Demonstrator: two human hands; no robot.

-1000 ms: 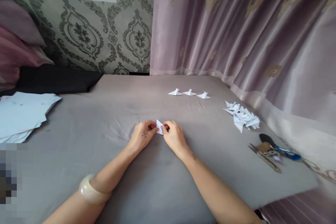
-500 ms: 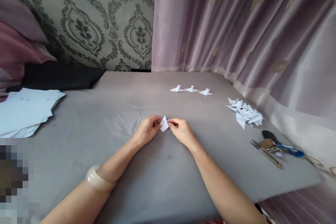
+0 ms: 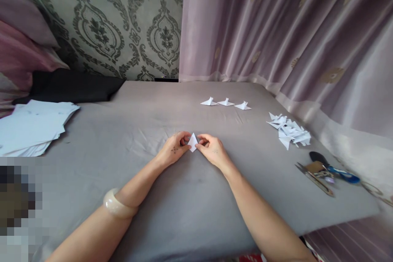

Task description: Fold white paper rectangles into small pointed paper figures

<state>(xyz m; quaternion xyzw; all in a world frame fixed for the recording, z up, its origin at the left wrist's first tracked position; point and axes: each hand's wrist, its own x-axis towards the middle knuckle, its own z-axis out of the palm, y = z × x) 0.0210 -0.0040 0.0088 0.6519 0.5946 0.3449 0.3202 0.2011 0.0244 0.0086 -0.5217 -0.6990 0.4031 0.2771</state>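
A small folded piece of white paper (image 3: pixel 193 142), shaped like a kite, is held between my two hands just above or on the grey cloth. My left hand (image 3: pixel 177 146) pinches its left side with the thumb in front. On the right side, my right hand (image 3: pixel 211 147) grips the paper between thumb and curled fingers. Three folded paper birds (image 3: pixel 226 102) stand in a row beyond my hands, farther back on the cloth. To the right lies a heap of several more folded paper pieces (image 3: pixel 291 132).
A stack of white sheets (image 3: pixel 37 125) lies at the left, beside a black cloth (image 3: pixel 73 84). Thread snips (image 3: pixel 315 179) and a blue-handled tool (image 3: pixel 342 174) rest near the right edge of the cloth-covered table (image 3: pixel 172 221). A curtain (image 3: pixel 233 28) hangs behind.
My right thumb has come round onto the front of the folded paper, and the paper now stands more upright between both hands. The whole view has shifted slightly.
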